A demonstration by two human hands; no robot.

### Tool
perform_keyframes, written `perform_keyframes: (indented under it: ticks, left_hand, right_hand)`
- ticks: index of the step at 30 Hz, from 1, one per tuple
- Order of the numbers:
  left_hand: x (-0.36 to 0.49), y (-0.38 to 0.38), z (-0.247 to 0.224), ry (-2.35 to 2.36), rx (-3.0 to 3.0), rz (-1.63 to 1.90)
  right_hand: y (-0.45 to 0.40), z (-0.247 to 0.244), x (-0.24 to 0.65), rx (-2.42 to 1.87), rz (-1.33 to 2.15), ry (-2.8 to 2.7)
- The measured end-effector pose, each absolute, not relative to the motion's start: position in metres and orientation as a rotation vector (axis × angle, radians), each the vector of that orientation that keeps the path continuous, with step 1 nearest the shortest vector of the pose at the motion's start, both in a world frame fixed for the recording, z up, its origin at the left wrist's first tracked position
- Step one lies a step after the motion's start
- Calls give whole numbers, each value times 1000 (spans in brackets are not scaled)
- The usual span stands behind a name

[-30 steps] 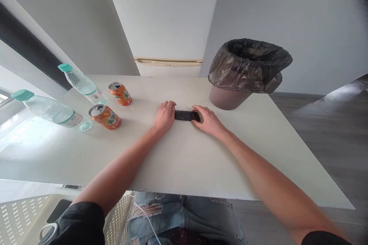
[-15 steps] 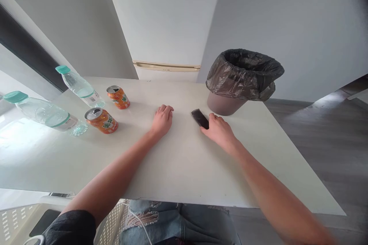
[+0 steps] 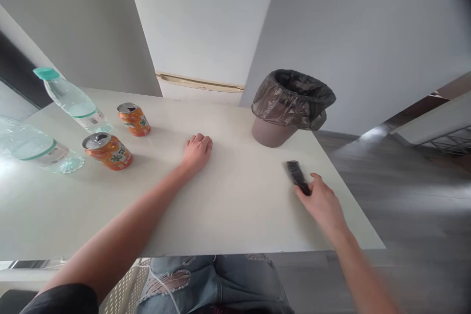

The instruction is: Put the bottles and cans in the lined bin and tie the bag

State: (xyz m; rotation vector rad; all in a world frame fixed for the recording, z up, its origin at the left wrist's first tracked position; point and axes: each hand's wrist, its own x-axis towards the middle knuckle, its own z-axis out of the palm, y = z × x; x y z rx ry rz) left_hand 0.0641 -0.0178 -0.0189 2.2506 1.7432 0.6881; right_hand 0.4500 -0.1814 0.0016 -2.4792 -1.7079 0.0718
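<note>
On the white table (image 3: 228,206), a slim, black, oblong object (image 3: 296,175).

The left arm (image 3: 136,221) slants in from eight o'clock, its grip (image 3: 197,153) palm down, fingers (image 3: 199,139) bent toward one o'clock. The right forearm (image 3: 356,262), blurred, enters between four and five; its grip (image 3: 325,206) points toward eleven, thumb (image 3: 301,194) and fingers pinching.

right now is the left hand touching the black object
Apart. The head view shows white tabletop between the left hand and the black object, which the right hand holds.
</note>
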Motion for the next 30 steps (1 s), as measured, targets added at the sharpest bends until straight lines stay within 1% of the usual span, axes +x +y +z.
perform_keyframes:
  ticks: [2, 5, 11, 13, 16, 20, 23, 25, 27, 30]
  left_hand:
    - [64, -17, -18, 1763, 2253, 665]
    - [65, -16, -16, 1771, 2266, 639]
    - [67, -18, -9, 1786, 2240, 599]
    - [67, -19, -8, 1776, 2243, 602]
    - [68, -19, -9, 1751, 2248, 663]
    - [68, -19, -10, 1632, 2215, 829]
    - [69, -20, -8, 1419, 2028, 838]
    - [69, -23, -6, 1166, 1887, 776]
    - [70, -28, -2, 862, 1730, 714]
    - [69, -40, 5, 509, 1477, 582]
  right_hand:
    - [-198, 1, 475, -2583, 53, -1537]
    - [-217, 1, 496, -2623, 67, -1415]
    - [-235, 6, 498, -2666, 134, -1381]
    - [-233, 16, 496, -2639, 54, -1396]
    - [-217, 43, 493, -2461, -208, -1448]
    - [-177, 94, 471, -2017, -459, -1639]
    - [-141, 134, 437, -1679, -552, -1759]
    - [-115, 158, 413, -1530, -581, -1824]
    - [-87, 176, 393, -1463, -584, -1887]
    - [-46, 189, 378, -1525, -464, -2049]
